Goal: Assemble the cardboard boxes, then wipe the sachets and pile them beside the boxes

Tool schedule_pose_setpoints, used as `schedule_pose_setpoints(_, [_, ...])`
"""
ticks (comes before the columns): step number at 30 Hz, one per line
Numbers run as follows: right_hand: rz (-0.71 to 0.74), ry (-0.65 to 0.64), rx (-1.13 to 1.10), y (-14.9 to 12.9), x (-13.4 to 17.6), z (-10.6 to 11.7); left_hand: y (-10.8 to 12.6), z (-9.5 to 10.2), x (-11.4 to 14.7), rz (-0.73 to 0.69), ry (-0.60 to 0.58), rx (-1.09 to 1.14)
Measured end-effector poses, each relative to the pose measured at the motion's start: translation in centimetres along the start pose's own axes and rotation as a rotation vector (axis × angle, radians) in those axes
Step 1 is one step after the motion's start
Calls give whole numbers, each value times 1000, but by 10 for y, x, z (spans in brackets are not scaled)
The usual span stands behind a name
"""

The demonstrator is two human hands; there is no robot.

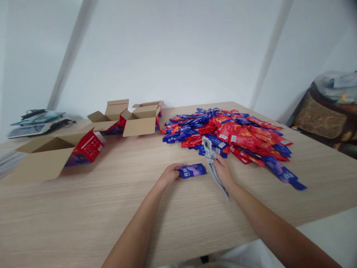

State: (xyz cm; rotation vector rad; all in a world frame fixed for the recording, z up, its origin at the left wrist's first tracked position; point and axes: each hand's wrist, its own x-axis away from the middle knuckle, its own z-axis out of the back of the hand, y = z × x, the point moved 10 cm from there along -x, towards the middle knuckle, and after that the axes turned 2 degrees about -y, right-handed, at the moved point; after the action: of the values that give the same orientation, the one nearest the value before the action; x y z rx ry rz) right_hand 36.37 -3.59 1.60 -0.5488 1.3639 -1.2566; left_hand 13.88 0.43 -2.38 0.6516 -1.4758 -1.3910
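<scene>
Sachets [245, 136] are lying heaped on the worktop [83, 216], most seemingly awaiting handling, any finished ones being indistinguishable, while the left hand [170, 174] is pinching one blue sachet [195, 170] in front and the right hand [224, 172], apart, is clutching a grey cloth [211, 156].

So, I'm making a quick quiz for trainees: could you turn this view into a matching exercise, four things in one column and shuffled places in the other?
Things
1. Crumpled grey fabric piece
2. Loose heap of shiny red and blue packets
3. Open cardboard boxes with red printed sides
4. Flat blue packet with white lettering, apart from the heap

Places
A. On the left side of the pale wood-grain table
B. In the left hand
C. In the right hand
D. On the table, beyond the right hand

Pairs: 1-C, 2-D, 3-A, 4-B
</scene>
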Motion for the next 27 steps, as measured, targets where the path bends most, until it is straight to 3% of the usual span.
schedule_pose_setpoints(4, [133,-264,330,-29,22,-45,-9,-13,1,47,-68,19])
schedule_pose_setpoints(7, [290,-574,601,-48,59,-92,-2,-17,0,-59,-83,-74])
schedule_pose_setpoints(10, [426,-729,726,-58,83,-114,4,-16,0,-125,-63,-140])
schedule_pose_setpoints(14, [276,-620,875,-33,60,-99,-17,-24,0,83,-133,-167])
schedule_pose_setpoints(17, [145,-495,947,-18,48,-82,-23,-30,1,118,-151,-70])
schedule_pose_setpoints(22, [407,-707,791,-48,83,-117,-18,-26,0,25,-52,-43])
schedule_pose_setpoints(27, [317,-657,832,-42,73,-111,-14,-24,-1,7,-13,-87])
